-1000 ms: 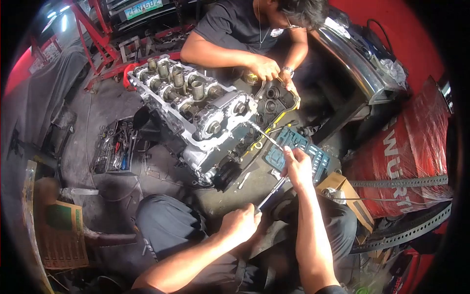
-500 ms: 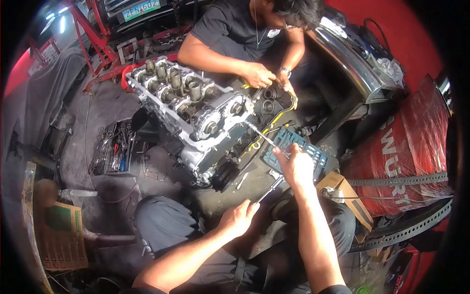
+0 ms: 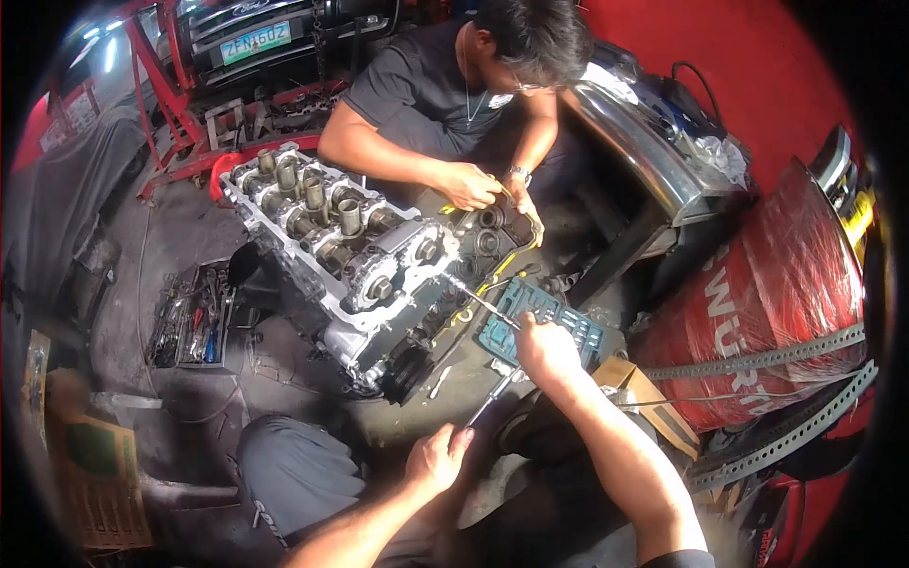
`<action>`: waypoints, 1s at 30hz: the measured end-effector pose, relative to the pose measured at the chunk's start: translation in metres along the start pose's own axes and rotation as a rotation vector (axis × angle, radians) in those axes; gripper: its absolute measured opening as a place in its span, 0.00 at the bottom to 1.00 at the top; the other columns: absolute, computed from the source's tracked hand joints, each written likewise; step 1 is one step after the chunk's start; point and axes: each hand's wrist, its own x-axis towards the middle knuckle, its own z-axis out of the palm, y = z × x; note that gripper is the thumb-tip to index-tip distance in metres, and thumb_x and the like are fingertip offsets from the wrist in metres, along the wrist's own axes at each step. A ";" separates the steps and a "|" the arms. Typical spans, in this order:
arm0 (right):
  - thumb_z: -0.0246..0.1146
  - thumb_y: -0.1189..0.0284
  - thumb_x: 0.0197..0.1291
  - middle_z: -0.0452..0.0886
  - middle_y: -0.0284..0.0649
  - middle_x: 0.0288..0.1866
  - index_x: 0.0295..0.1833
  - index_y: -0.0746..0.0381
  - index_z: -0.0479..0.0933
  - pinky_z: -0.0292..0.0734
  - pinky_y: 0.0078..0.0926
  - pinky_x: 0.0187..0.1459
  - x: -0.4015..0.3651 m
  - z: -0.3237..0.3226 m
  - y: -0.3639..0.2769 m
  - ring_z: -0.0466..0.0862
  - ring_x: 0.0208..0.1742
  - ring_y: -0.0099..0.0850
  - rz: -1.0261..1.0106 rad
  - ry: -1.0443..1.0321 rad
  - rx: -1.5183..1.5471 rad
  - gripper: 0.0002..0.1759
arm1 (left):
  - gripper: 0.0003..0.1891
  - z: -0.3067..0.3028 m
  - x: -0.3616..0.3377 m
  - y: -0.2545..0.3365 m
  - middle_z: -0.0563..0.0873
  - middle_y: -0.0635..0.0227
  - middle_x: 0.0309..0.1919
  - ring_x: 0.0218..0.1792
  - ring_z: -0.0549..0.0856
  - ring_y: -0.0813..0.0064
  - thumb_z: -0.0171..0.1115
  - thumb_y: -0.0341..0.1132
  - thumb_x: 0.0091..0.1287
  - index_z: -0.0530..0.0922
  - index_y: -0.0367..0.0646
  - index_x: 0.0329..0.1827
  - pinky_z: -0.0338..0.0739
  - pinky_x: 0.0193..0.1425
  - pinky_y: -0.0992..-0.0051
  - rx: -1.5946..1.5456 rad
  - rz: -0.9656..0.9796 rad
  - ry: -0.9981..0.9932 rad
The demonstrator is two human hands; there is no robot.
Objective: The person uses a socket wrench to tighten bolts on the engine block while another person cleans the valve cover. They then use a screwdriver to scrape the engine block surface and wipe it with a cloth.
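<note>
My left hand (image 3: 438, 461) is closed around the lower end of a long-handled ratchet wrench (image 3: 493, 399). My right hand (image 3: 546, 352) grips the wrench at its head end, where a slim extension bar (image 3: 481, 300) leads up and left. The bar's far tip meets the front of the engine block (image 3: 369, 346) below the two cam sprockets; the exact fastener is too small to make out. The engine's cylinder head (image 3: 317, 210) lies open on top, with several metal cylinders standing on it. Beneath my right hand sits a teal socket case (image 3: 502, 338).
Across from me a co-worker (image 3: 417, 104) handles a yellow-edged cover (image 3: 512, 254) beside the engine. A tool tray (image 3: 199, 317) lies left, a wrapped red drum (image 3: 748, 303) right. A cardboard box (image 3: 653, 402) and perforated metal strips (image 3: 757, 355) stand near my right arm.
The view has shifted, so the engine appears further left and lower. My right hand has moved slightly with the wrench head; both hands keep their hold. The co-worker's head has lifted into view.
</note>
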 end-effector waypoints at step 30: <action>0.59 0.50 0.70 0.86 0.51 0.30 0.42 0.57 0.86 0.81 0.46 0.42 0.015 0.012 -0.030 0.88 0.36 0.51 0.177 0.176 0.281 0.22 | 0.24 -0.029 -0.004 0.017 0.83 0.43 0.27 0.34 0.84 0.36 0.55 0.54 0.76 0.77 0.38 0.37 0.77 0.36 0.49 0.040 -0.035 -0.091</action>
